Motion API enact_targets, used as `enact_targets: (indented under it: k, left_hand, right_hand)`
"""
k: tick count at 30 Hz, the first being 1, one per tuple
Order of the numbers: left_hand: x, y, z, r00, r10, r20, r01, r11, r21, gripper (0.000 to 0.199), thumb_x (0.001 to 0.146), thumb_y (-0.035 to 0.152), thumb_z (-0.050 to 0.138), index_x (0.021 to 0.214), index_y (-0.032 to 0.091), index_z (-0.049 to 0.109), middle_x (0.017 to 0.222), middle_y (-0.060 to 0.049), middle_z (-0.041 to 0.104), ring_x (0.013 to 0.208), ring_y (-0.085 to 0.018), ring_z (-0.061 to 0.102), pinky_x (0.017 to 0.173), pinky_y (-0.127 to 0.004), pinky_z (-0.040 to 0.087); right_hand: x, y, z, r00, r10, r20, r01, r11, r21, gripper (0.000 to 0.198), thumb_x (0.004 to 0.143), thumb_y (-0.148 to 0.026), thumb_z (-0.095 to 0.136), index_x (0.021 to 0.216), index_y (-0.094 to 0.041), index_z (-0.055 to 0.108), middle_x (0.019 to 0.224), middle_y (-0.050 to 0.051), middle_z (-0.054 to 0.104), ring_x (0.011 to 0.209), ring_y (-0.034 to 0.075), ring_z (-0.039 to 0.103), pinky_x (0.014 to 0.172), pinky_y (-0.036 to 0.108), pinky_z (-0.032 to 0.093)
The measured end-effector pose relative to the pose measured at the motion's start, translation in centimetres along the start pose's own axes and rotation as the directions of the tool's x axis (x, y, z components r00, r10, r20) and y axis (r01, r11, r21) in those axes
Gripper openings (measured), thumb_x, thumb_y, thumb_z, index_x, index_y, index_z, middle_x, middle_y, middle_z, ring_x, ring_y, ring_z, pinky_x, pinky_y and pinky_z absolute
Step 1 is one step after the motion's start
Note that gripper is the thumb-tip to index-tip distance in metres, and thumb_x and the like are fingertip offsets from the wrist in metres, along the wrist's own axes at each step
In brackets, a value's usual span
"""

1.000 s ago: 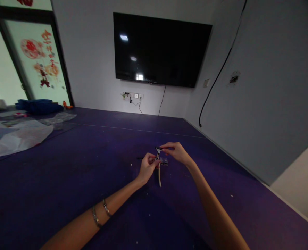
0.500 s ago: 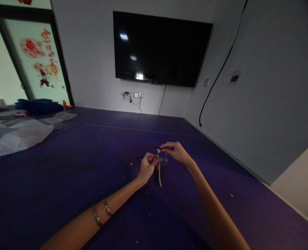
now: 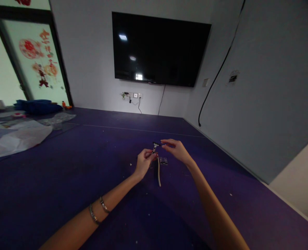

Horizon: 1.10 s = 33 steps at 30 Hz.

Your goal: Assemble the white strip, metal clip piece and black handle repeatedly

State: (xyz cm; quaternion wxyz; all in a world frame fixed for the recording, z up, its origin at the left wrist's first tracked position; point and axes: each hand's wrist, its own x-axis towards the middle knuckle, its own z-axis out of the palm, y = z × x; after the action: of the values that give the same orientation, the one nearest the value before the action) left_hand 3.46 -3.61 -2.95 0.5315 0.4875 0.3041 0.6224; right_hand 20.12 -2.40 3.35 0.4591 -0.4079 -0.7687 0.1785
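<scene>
My left hand is closed around the handle of a razor. The razor is silver and black, T-shaped, with its dark head uppermost and away from me. Just right of that head, my right hand has its thumb and forefinger drawn close together at a small dark piece, too small to make out. On the purple surface below lies a thin, slightly curved cream-coloured strip. Beside the strip is a small clear case with dark parts in it.
The purple surface runs back to the wall, with tiny white scraps on it. Clear plastic wrapping, white sheets and a blue cloth bundle lie at left. A television hangs ahead; a black cable hangs at right.
My left hand has shifted slightly left and up with the razor, whose head now shows further from the cream strip. The right hand stays near the razor head.
</scene>
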Motion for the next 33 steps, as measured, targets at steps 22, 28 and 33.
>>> enact_targets:
  k: [22, 28, 33]
  left_hand:
    - [2.5, 3.1, -1.2, 0.996, -0.08, -0.031, 0.079, 0.996, -0.027, 0.028, 0.067, 0.031, 0.067, 0.089, 0.013, 0.068, 0.093, -0.01, 0.068, 0.086, -0.019, 0.061, 0.081, -0.033, 0.045]
    - [5.6, 2.1, -5.4, 0.994, 0.106, -0.028, -0.075, 0.846, 0.528, 0.018, 0.069, 0.025, 0.063, 0.083, 0.015, 0.069, 0.094, -0.011, 0.068, 0.095, -0.023, 0.059, 0.089, -0.036, 0.04]
    - [6.7, 0.3, -8.7, 0.99, 0.084, 0.118, -0.14, 0.354, 0.925, 0.019, 0.066, 0.02, 0.063, 0.083, 0.017, 0.07, 0.101, -0.011, 0.065, 0.1, -0.027, 0.056, 0.088, -0.036, 0.039]
  right_hand:
    - [-0.5, -1.2, 4.5, 0.966, 0.158, 0.207, -0.172, 0.984, 0.051, 0.034, 0.077, -0.042, 0.048, 0.068, -0.013, 0.062, 0.057, -0.001, 0.053, 0.05, 0.008, 0.045, 0.048, 0.02, 0.034]
    - [-1.9, 0.9, 6.9, 0.863, 0.505, 0.023, -0.453, 0.793, -0.406, 0.03, 0.073, -0.042, 0.051, 0.067, -0.016, 0.065, 0.065, 0.004, 0.062, 0.068, 0.019, 0.06, 0.055, 0.024, 0.038]
    - [-2.9, 1.0, 8.4, 0.794, 0.607, 0.038, -0.467, 0.649, -0.6, 0.029, 0.073, -0.04, 0.05, 0.081, -0.017, 0.066, 0.087, 0.011, 0.067, 0.085, 0.027, 0.063, 0.067, 0.031, 0.044]
